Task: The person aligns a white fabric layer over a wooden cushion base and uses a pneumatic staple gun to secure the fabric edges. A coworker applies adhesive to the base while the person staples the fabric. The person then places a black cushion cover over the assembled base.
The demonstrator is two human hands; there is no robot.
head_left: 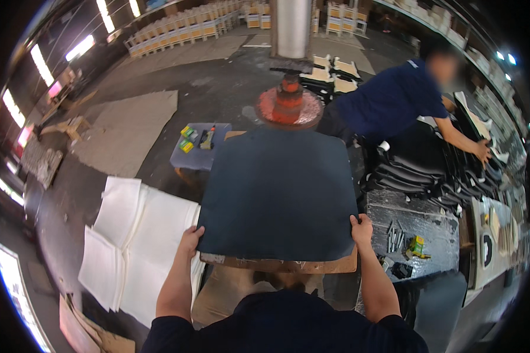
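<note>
White sheets [159, 235] stacked at left, near left forearm. Left hand [191, 239] clamped on left edge of dark sheet [280, 194], centre, over brown board [300, 266]. Behind: grey stool [191, 162], then red column base [288, 109]. Right hand [362, 228], well apart, clamped on right edge. Foil-topped table [394, 206] bears metal rods [396, 236]; beyond, co-worker [388, 103] leans over black stack [415, 162].

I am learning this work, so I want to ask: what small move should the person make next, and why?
Probably draw the dark sheet slightly toward the body: the left hand and right hand are at its opposite edges, and the brown board beneath shows along its near edge.
</note>
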